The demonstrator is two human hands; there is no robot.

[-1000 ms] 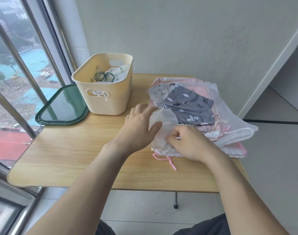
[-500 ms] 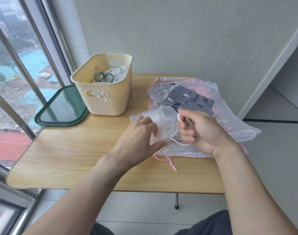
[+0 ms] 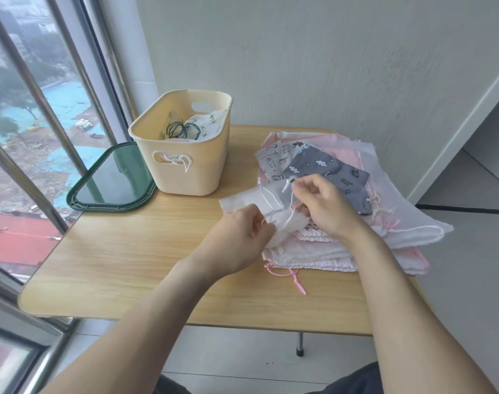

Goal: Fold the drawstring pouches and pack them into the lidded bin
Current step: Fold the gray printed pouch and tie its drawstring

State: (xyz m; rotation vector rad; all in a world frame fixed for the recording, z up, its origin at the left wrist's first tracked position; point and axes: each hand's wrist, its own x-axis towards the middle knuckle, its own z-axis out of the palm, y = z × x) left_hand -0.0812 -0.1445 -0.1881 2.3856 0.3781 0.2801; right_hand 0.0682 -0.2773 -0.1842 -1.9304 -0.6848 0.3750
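Observation:
A small translucent white pouch (image 3: 242, 199) lies at the middle of the wooden table (image 3: 129, 257). My left hand (image 3: 239, 237) pinches its gathered end near the front. My right hand (image 3: 325, 206) pinches the pouch's white drawstring (image 3: 288, 184) just above it. A pile of pouches (image 3: 342, 243) in pink, white and grey prints sits to the right, a grey cloud-print one (image 3: 325, 169) on top. The cream bin (image 3: 185, 163) stands open at the back left, holding folded pouches with a dark green cord.
The bin's dark green lid (image 3: 112, 180) lies flat to the left of the bin, by the window bars. A wall runs behind the table. A pink drawstring (image 3: 288, 274) trails from the pile toward the table's front edge.
The white pouch has come off the pile and shifted left onto the table. My right hand rose and now pinches the drawstring; my left hand went from lying on the pouch to pinching its end.

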